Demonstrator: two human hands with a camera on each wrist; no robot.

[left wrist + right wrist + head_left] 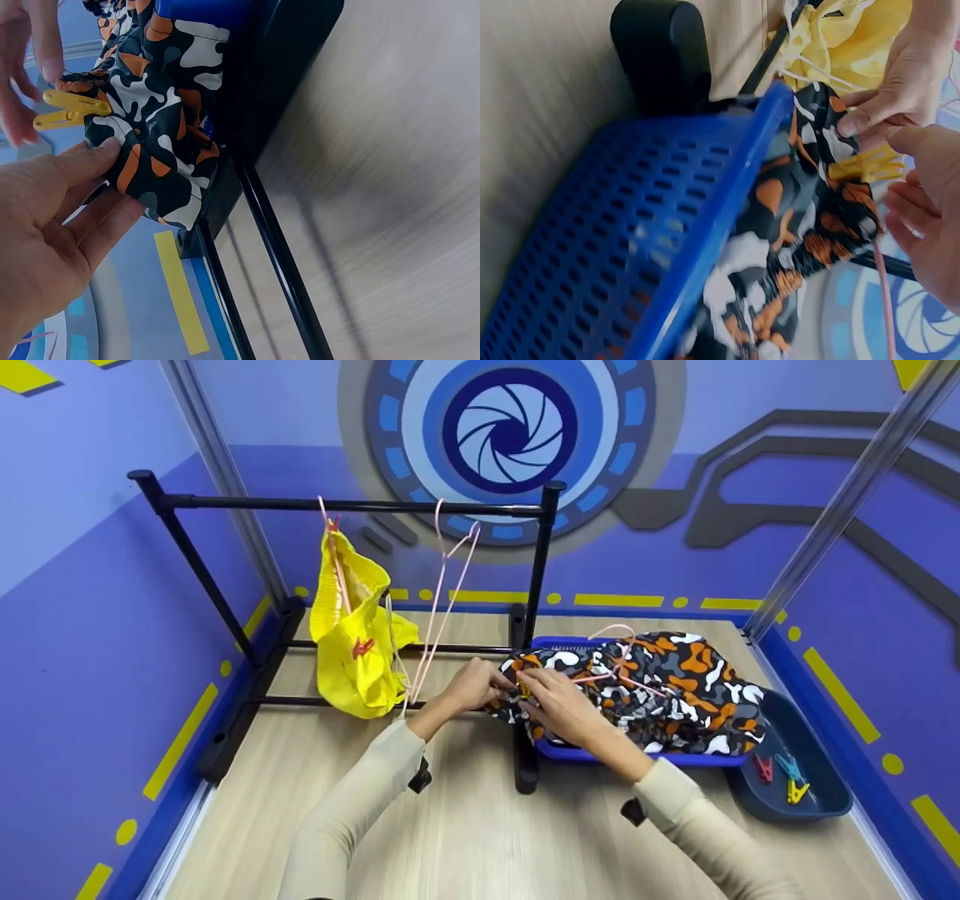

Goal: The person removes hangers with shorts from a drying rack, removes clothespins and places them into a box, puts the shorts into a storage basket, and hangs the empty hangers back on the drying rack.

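A camouflage-print garment [697, 690] in black, orange, white and grey, with a gathered elastic band, lies spread over a blue basket [652, 202]. My left hand [60, 217] pinches the garment's left corner, thumb on top and fingers beneath. Right beside that thumb, a yellow clothespin [71, 109] is clipped on the cloth's edge. My right hand [930, 202] is at the clothespin's handles, its fingers loosely bent and spread; in the left wrist view a gap shows between them and the clip. A pink hanger [619, 664] lies on the garment.
A black rack [360, 505] stands at left, carrying a yellow garment [352, 660] on a hanger with red clips, and bare pink hangers [433, 637]. Right of the basket, a dark tub [817, 780] holds red, blue and yellow clothespins [791, 780]. Walls enclose the table.
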